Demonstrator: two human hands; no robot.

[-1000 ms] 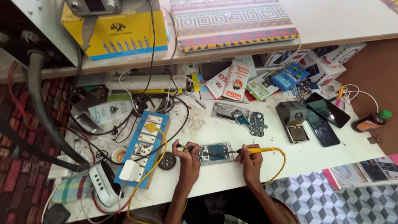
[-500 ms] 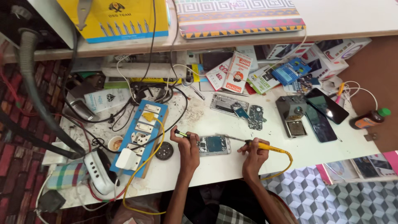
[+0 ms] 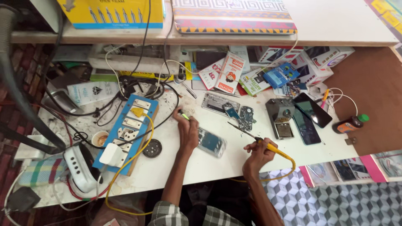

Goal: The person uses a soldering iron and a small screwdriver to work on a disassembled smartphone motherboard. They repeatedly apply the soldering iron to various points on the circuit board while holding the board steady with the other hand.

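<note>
Opened phone point(image 3: 211, 142) lies flat on the white worktable point(image 3: 176, 167), touching the left hand point(image 3: 187, 130), just right of its fingers. These fingers are pinched together on a thin green-tipped tool point(image 3: 183, 116), perhaps tweezers. The right hand point(image 3: 257, 152) has its fingers clamped on a yellow-handled soldering iron point(image 3: 255, 138), tip raised and pointing away from the phone. Beyond the fingers, near the shelf, lean red-and-white flat packages point(image 3: 226, 74), a blue packet point(image 3: 281, 75) and white boxes point(image 3: 312, 67).

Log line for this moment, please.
left hand: small green tool, resting on opened phone | right hand: yellow-handled soldering iron, tip raised off phone
</note>
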